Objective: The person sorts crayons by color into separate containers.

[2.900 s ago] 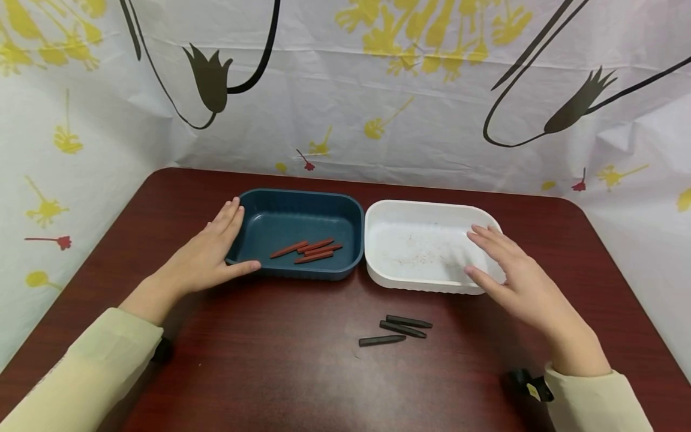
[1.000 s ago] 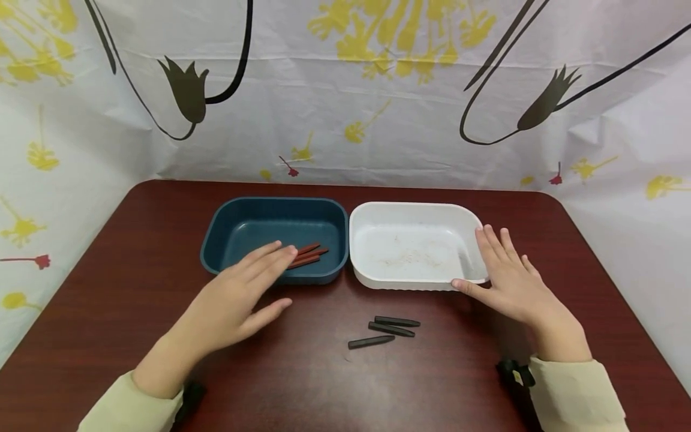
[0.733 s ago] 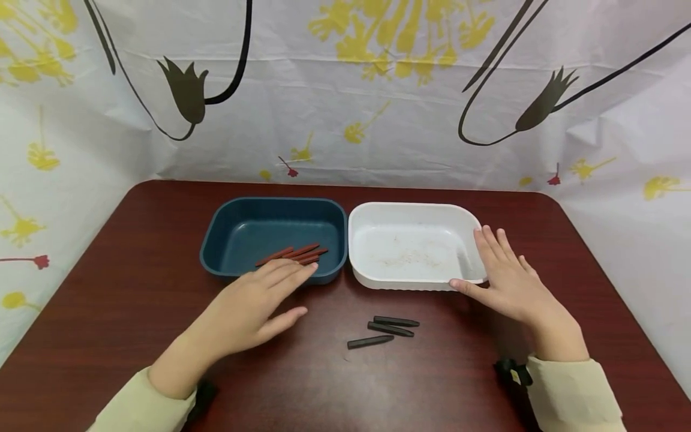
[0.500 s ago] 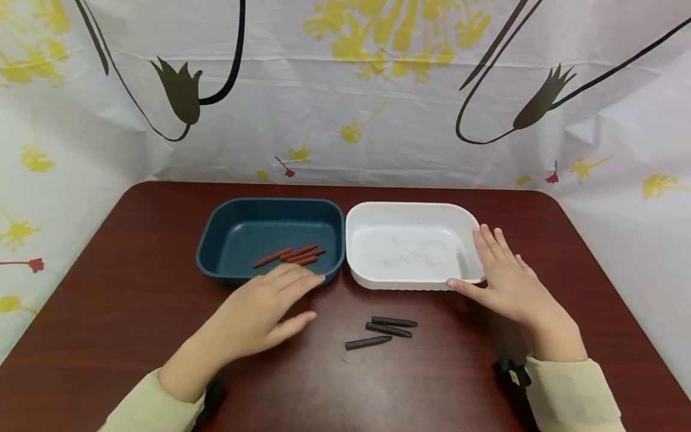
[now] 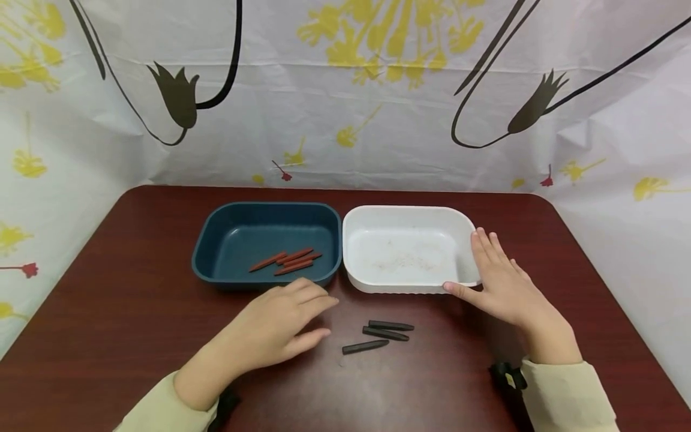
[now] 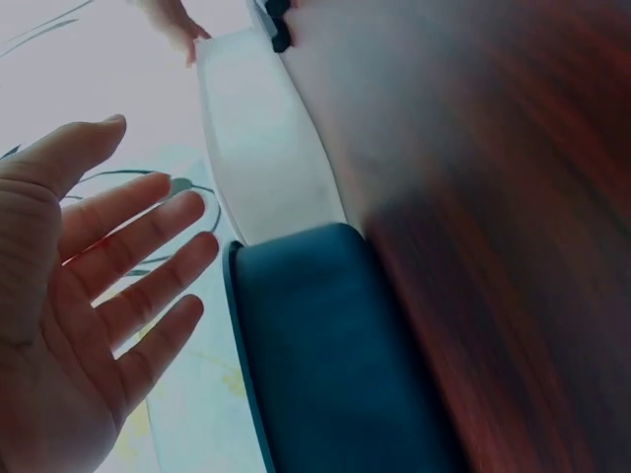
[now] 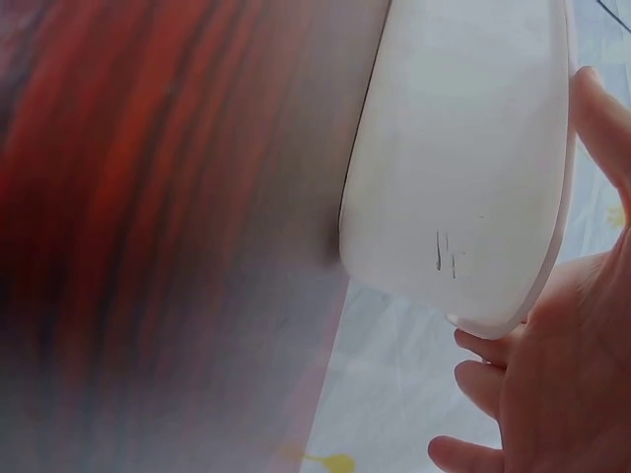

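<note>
Three black crayons (image 5: 365, 347) lie on the table in front of two boxes. My left hand (image 5: 281, 324) hovers just left of them, fingers loosely extended and holding nothing; the left wrist view shows its spread fingers (image 6: 148, 246) and bare palm. Behind that hand, several red-brown crayons (image 5: 294, 267) lie inside the dark blue box (image 5: 254, 234). Beside it stands the white box (image 5: 410, 240), with only faint specks on its floor. My right hand (image 5: 504, 288) rests at its right end, straight fingers along the side and thumb at the front corner of the rim.
The boxes stand side by side on a dark red-brown table (image 5: 135, 300) with rounded far corners. A white patterned sheet (image 5: 324, 108) hangs behind and around the table. A black wrist device (image 5: 507, 381) sits by the right sleeve.
My left hand has moved from the blue box's left side, across its front, toward the black crayons. My right hand has settled against the white box's right end. The view has shifted slightly.
</note>
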Tool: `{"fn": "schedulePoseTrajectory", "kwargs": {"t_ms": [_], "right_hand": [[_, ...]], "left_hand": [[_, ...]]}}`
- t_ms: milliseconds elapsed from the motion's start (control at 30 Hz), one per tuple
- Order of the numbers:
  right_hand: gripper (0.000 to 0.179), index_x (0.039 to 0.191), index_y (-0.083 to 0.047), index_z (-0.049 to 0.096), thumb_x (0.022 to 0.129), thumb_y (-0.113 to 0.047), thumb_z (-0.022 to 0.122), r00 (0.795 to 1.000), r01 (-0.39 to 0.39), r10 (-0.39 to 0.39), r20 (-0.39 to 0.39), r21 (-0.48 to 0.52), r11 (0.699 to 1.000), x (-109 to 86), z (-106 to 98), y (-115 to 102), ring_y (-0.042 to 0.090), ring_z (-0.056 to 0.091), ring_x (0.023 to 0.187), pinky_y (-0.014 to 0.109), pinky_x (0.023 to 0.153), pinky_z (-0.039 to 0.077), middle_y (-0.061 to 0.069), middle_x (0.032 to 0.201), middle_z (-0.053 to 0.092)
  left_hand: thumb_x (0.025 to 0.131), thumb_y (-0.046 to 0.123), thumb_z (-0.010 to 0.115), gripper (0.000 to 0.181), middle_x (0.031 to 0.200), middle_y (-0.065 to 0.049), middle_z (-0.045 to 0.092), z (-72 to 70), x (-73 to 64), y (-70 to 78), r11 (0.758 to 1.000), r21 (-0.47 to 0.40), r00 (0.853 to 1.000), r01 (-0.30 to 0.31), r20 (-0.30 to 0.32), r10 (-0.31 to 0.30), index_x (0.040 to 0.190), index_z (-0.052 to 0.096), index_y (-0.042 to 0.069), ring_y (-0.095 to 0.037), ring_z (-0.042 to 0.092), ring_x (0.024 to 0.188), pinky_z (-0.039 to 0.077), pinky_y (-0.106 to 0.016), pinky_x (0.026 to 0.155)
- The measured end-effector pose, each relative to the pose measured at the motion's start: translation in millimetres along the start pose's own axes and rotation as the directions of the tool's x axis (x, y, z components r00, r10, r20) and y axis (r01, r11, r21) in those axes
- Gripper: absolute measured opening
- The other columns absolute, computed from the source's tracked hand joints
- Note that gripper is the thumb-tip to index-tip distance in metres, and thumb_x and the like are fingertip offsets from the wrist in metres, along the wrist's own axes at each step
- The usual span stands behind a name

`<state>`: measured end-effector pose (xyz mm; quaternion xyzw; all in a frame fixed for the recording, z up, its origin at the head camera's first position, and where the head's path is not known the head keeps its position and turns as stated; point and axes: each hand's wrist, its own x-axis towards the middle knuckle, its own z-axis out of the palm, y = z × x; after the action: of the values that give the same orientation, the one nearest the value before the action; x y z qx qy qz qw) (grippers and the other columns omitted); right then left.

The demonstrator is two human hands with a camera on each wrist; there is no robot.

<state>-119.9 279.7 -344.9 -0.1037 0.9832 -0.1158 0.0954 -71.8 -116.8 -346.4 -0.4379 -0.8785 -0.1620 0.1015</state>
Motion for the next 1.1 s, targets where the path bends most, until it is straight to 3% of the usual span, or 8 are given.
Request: {"fn": "schedulePoseTrajectory", "kwargs": {"t_ms": [500, 667, 800, 1100], "right_hand": [[0.114, 0.158, -0.004, -0.009, 0.089, -0.071, 0.052, 1.0, -0.009, 0.009, 0.019, 0.015, 1.0, -0.9, -1.6, -1.2, 0.038, -0.011, 0.154, 0.078, 0.109, 0.016, 0.012, 0.167, -0.015], [0.114, 0.157, -0.002, -0.009, 0.09, -0.07, 0.053, 1.0, -0.008, 0.008, 0.016, 0.012, 1.0, -1.2, -2.6, -1.7, 0.038, -0.01, 0.154, 0.078, 0.108, 0.017, 0.013, 0.166, -0.015], [0.114, 0.157, -0.002, -0.009, 0.09, -0.07, 0.052, 1.0, -0.01, 0.009, 0.013, 0.01, 1.0, -0.9, -2.9, -1.3, 0.038, -0.01, 0.154, 0.078, 0.109, 0.017, 0.012, 0.166, -0.016], [0.114, 0.158, -0.003, -0.009, 0.089, -0.071, 0.052, 1.0, -0.013, 0.013, 0.02, 0.017, 1.0, 1.5, 0.0, 0.4, 0.038, -0.009, 0.154, 0.078, 0.109, 0.016, 0.012, 0.167, -0.015]], "left_hand": [[0.092, 0.037, 0.069, 0.033, 0.108, 0.005, 0.069, 9.5, 13.1, 12.4, 1.0, -0.012, 0.994, 0.016, 0.104, -0.015, 0.117, 0.072, 0.015, -0.011, 0.059, 0.103, 0.055, -0.028, 0.077], [0.094, 0.038, 0.065, 0.032, 0.109, 0.006, 0.068, 12.5, 15.4, 14.3, 0.998, -0.033, 0.98, 0.051, 0.192, -0.044, 0.117, 0.071, 0.016, -0.011, 0.057, 0.105, 0.052, -0.028, 0.073], [0.094, 0.04, 0.066, 0.031, 0.108, 0.007, 0.067, 14.1, 17.1, 15.8, 0.997, -0.038, 0.973, 0.071, 0.225, -0.061, 0.116, 0.071, 0.018, -0.01, 0.057, 0.105, 0.051, -0.029, 0.072], [0.09, 0.041, 0.071, 0.022, 0.087, 0.012, 0.058, 18.0, 25.7, 21.8, 0.995, 0.012, 0.944, 0.096, 0.316, -0.095, 0.099, 0.072, 0.022, -0.008, 0.051, 0.089, 0.04, -0.023, 0.06]]}}
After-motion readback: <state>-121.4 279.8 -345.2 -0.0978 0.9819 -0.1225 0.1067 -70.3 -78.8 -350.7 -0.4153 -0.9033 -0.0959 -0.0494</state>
